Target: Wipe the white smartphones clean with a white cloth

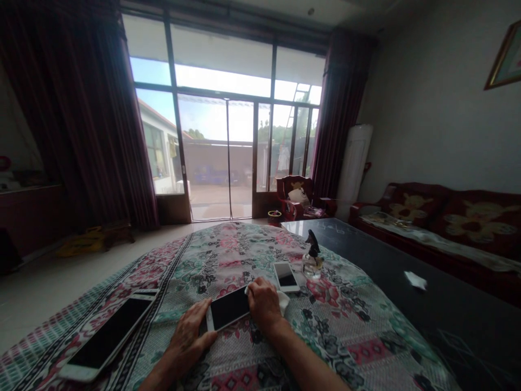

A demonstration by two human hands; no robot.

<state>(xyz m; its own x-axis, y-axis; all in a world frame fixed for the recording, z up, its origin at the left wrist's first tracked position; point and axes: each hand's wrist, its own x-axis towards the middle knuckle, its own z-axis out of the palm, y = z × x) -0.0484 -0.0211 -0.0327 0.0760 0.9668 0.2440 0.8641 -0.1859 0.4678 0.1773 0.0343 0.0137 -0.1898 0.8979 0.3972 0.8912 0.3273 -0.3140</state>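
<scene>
Daylight pours through tall glass doors (228, 136) framed by dark red curtains (81, 119). A pale floor (49, 282) runs to a red armchair (295, 195); a floral red sofa (448, 217) lines the plain grey wall (427, 108) under a framed picture (504, 57)

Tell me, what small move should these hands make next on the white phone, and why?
Probably a short wipe leftward: the right hand presses a small white cloth onto the right end of the white, dark-screened rectangular phone, while the left hand steadies its left end on the floral bedspread. Most of the screen lies uncovered.
</scene>
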